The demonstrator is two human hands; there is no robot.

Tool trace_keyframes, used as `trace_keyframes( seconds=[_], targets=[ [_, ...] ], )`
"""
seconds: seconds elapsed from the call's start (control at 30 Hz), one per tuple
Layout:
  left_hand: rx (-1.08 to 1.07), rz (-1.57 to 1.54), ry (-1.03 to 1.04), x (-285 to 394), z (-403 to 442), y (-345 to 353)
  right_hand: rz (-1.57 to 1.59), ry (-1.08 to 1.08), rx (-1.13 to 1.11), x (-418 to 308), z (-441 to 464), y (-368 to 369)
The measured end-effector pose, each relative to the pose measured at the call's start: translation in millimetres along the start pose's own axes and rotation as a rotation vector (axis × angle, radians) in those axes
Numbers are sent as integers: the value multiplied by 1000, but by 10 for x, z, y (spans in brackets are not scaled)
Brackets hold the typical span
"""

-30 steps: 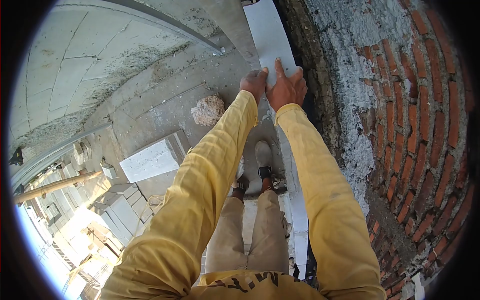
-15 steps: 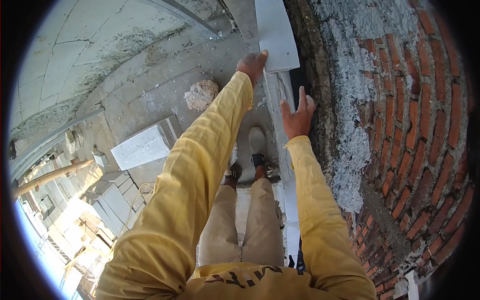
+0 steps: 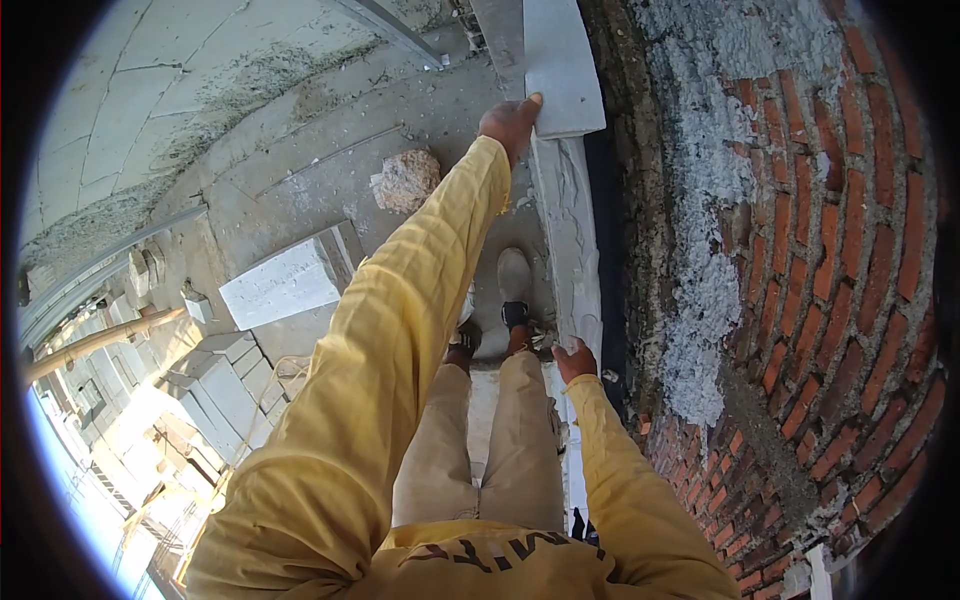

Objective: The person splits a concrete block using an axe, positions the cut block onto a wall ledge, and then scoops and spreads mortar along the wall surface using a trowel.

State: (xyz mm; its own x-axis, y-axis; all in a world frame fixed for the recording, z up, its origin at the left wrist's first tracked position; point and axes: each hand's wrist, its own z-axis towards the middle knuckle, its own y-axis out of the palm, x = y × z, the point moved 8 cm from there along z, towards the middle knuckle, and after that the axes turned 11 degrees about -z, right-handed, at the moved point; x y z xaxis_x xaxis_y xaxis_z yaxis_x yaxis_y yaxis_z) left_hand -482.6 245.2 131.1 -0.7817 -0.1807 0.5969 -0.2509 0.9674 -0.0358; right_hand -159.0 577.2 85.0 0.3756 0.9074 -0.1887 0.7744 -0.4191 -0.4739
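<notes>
Outdoor building site, concrete floor (image 3: 300,190) on the left, red brick wall (image 3: 820,260) on the right with rough grey-white plaster (image 3: 695,300) along its near side. A low wall (image 3: 562,215) runs up the middle, narrow, with uneven grey mortar on top; a dark gap (image 3: 604,240) separates it from the brick side. White block (image 3: 563,70) lies lengthwise on the far part of the low wall, top cut off by the frame edge, near end square and flush-looking. Left hand (image 3: 512,125) is at the block's near left corner, thumb on the top face, other fingers bent down beside it; can't tell how firmly it grips. Right hand (image 3: 575,360) is nearer the body, by the low wall, holding nothing visible, thumb and fingers spread; contact with the wall unclear. Both arms in yellow sleeves (image 3: 400,290). Beige trousers (image 3: 525,440) and a grey shoe (image 3: 514,275) below, between the arms. On the floor: rough stone lump (image 3: 408,180) left of the left wrist, pale loose block (image 3: 280,290) closer in, tilted in view. Lower left: stacked grey blocks (image 3: 225,385), wooden pole (image 3: 110,343), bright sunlit area. Metal bar (image 3: 395,32) at upper left.
</notes>
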Motion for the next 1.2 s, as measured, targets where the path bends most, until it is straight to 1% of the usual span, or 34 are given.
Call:
trace_keyframes(
  seconds=[0.13, 0.23, 0.33, 0.43, 0.6, 0.67, 0.73, 1.07, 1.2],
  targets=[
    [0, 26, 39, -83, 137, 9, 88, -29, 58, 7, 111, -244],
    [4, -5, 59, -104, 116, 12, 65, -45, 71, -94, 93, -416],
    [6, -34, 51, -75, 34, 34, 50, -71, 54, -75, 133, -358],
    [6, -80, 24, -70, 2, 52, 35, -33, 7, -42, 113, -231],
    [-8, -104, 30, -67, -35, 49, 49, -37, 16, -28, 12, -37],
    [2, -40, 53, -132, 37, 0, 70, -30, 3, -45, -21, 18],
    [41, -182, -74, -20, -254, 93, 81, -26, 4, -26, -43, 51],
    [100, -140, -103, -26, -356, 102, 244, 9, 22, 156, 8, 413],
    [130, -102, -107, -44, -383, 83, 194, 38, 69, 234, 10, 479]
  ],
)
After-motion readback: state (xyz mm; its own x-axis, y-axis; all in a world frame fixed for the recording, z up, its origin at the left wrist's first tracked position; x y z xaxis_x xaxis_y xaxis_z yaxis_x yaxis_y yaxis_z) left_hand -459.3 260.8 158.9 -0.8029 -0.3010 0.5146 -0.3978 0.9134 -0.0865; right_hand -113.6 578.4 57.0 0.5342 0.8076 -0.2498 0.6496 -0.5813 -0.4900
